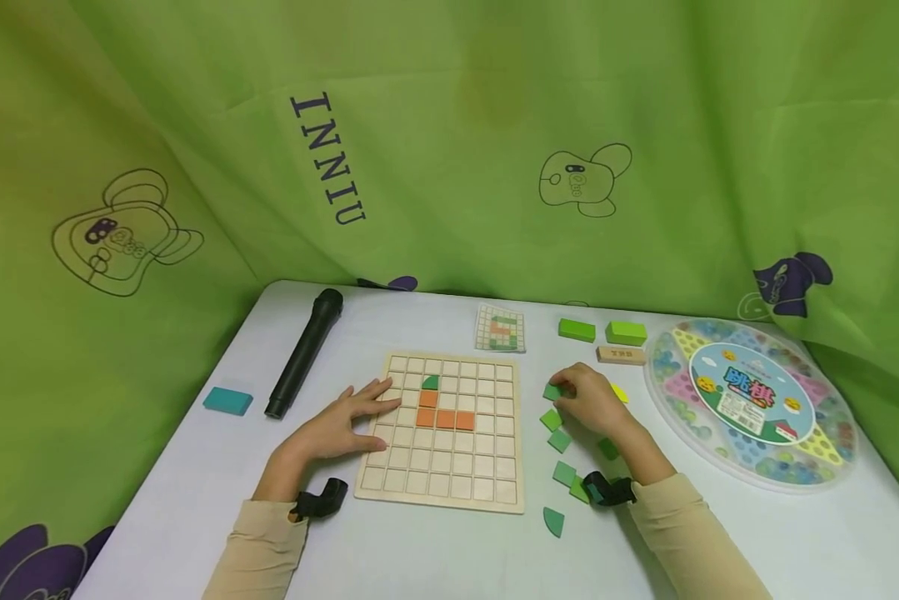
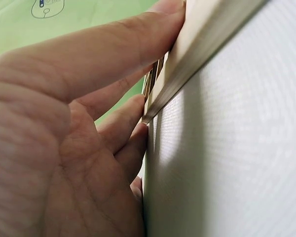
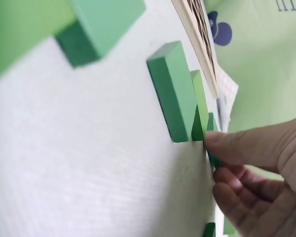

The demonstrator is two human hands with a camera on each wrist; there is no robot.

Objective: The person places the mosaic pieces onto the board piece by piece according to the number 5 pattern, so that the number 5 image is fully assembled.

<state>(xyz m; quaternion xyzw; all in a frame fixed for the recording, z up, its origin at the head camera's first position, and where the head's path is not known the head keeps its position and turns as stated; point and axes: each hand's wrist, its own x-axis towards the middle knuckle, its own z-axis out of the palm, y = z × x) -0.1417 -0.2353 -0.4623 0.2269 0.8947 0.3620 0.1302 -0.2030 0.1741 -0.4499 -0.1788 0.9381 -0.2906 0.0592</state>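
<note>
A wooden grid board (image 1: 449, 492) lies on the table, with several orange square tiles (image 1: 445, 419) and one green quarter-round tile (image 1: 430, 382) set in its cells. My left hand (image 1: 337, 427) touches the board's left edge with spread fingers; in the left wrist view the thumb (image 2: 138, 42) rests against the wooden rim. To the right of the board, my right hand (image 1: 593, 400) pinches a green tile (image 1: 550, 392) between thumb and fingers. Nearer me lie several loose green tiles (image 1: 558, 441) and a quarter-round one (image 1: 553, 522). A yellow piece (image 1: 620, 392) is partly hidden behind the right hand.
Behind the board lies a pattern card (image 1: 500, 328). Green blocks (image 1: 576, 330) and a wooden block (image 1: 621, 356) stand at the back right, beside a round Chinese checkers box (image 1: 752, 400). Leftward are a black microphone (image 1: 304, 354) and a teal block (image 1: 227, 401). Green cloth (image 1: 449, 167) hangs behind.
</note>
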